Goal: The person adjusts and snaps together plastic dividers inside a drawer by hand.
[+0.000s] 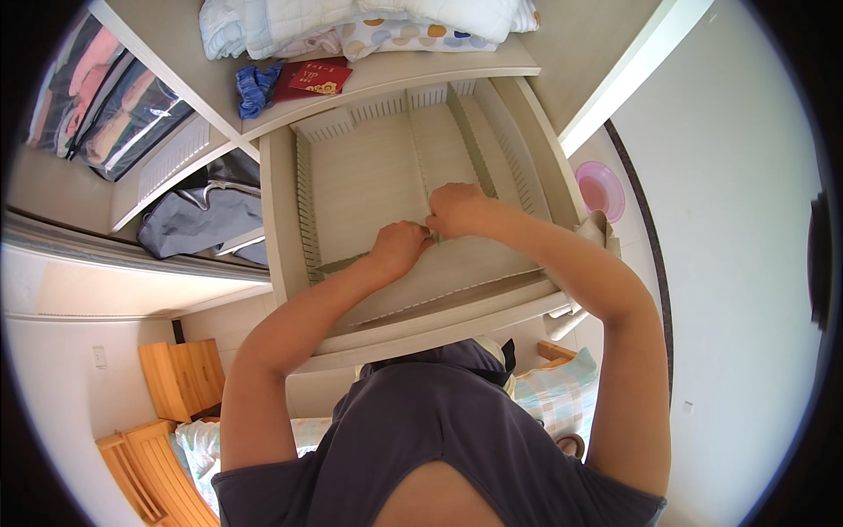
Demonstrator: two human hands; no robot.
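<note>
A pale wooden drawer [378, 167] is pulled out in front of me, with slotted strips [305, 189] along its inner walls. A long divider [474, 145] runs front to back on its right side. A cross divider [341, 263] reaches from the left wall toward the middle, where both hands meet. My left hand [399, 250] is closed, its fingers pinching the cross divider near its inner end. Right beside it, my right hand [457, 211] is closed at the same junction of divider strips. The fingers hide the joint itself.
Folded bedding [386, 31] lies on the shelf above, near red booklets [312, 79] and a crumpled blue cloth [256, 90]. A grey bag [202, 220] fills the left cubby. A pink basin [601, 191] stands on the floor at right. Cloth [595, 230] hangs over the drawer's right edge.
</note>
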